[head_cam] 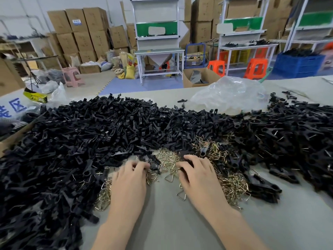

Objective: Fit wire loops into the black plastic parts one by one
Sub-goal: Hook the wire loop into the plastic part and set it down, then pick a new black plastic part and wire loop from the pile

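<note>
Both grips unclear: left hand point(128, 179), right hand point(197, 175) curled among wire loops point(169, 160); bare table point(167, 226) nearside.

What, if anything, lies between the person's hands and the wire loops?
Nothing visible does. The left hand and right hand are right at the wire loops, fingertips at the heap. Black plastic parts are heaped round it, a few lying on top beside the fingers.

black plastic parts point(108, 132), brass-coloured wire loops point(232, 183), grey table point(171, 224), orange stools point(255, 68), blue crate point(297, 66)
</note>
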### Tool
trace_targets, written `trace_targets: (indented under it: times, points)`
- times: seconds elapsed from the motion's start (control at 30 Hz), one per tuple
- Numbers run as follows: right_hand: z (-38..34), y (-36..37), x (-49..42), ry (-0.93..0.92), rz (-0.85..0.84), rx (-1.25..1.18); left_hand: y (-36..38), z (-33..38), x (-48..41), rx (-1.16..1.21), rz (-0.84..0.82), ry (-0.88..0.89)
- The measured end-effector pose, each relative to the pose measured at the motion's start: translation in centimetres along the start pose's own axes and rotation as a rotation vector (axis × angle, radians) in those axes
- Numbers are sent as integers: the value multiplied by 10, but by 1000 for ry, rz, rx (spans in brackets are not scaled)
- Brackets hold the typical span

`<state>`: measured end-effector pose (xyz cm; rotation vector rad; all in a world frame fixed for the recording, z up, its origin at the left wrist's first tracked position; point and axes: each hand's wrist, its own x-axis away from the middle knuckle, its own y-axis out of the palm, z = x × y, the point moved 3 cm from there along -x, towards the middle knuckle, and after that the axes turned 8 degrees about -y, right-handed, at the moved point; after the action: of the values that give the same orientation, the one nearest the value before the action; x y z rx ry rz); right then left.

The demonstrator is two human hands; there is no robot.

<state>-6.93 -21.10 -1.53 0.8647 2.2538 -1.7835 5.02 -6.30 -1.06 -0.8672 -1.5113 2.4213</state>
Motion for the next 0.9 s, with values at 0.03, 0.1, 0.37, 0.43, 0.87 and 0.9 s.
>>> trace_targets:
  times: [0.03, 0.1, 0.37, 0.43, 0.87, 0.9]
  points:
    - [-1, 0, 0, -3, 20, -6, 0, 1, 0, 28, -10, 7]
    - [-5, 0, -3, -34, 21, 16, -1, 4, 1, 99, -41, 41]
    - [-30, 15, -26, -36, -80, 104, 4, 14, 5, 390, -207, 117]
    - [-29, 17, -24, -55, -31, 102, 5, 12, 5, 413, -197, 79]
    - [-16, 8, -16, -8, 171, -183, 0, 11, 1, 602, -35, -52]
    - [-15, 6, -15, -4, 170, -176, -1, 13, 2, 584, -32, -38]
